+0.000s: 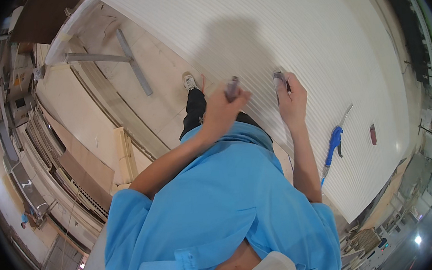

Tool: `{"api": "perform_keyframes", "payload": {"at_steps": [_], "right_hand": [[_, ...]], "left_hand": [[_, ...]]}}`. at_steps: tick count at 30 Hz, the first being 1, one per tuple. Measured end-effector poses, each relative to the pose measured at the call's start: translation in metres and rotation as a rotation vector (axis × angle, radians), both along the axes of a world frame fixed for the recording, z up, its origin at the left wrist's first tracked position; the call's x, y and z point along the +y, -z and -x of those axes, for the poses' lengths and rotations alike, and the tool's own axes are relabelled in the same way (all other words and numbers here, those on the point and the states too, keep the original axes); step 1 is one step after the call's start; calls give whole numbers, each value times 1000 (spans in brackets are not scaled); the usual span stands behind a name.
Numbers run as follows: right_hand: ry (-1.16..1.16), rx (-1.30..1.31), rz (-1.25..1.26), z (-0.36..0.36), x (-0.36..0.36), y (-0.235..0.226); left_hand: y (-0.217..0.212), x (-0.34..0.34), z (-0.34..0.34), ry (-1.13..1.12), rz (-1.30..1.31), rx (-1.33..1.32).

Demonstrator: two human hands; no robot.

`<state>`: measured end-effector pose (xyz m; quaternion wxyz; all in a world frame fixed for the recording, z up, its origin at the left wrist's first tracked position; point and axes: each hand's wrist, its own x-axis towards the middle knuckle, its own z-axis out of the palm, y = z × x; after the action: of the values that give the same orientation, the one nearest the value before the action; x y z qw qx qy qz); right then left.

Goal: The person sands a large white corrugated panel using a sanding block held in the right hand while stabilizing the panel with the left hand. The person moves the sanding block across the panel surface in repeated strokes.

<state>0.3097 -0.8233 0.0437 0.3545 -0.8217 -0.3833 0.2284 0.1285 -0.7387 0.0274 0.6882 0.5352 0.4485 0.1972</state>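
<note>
A large white ribbed panel (289, 31) lies flat in front of me and fills most of the view. My left hand (222, 107) is closed around a small grey block (232, 88) near the panel's near edge. My right hand (292, 97) presses a similar small grey block (279, 77) onto the panel's grooved face. Both blocks look like sanding pieces, though they are blurred. My blue sleeves and shirt take up the lower middle.
A blue air blow gun (334, 144) with a thin nozzle and hose lies on the panel to my right. A small dark red block (372, 134) sits further right. Metal bars (135, 65) lie on the floor at left, next to stacked panels (125, 153).
</note>
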Motion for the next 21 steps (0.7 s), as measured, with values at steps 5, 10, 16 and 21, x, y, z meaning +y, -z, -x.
{"api": "perform_keyframes", "payload": {"at_steps": [5,10,16,21], "right_hand": [[-293,-313,-26,-15,-8,14],[-405,-538,107,-5,9,24],[-471,-574,41,18,95,23],[-495,-615,-140,59,249,43]], "left_hand": [[25,45,48,-193,-105,8],[31,70,87,-374,-109,40],[38,101,106,-527,-36,-25],[48,153,133,-568,-26,44]]}}
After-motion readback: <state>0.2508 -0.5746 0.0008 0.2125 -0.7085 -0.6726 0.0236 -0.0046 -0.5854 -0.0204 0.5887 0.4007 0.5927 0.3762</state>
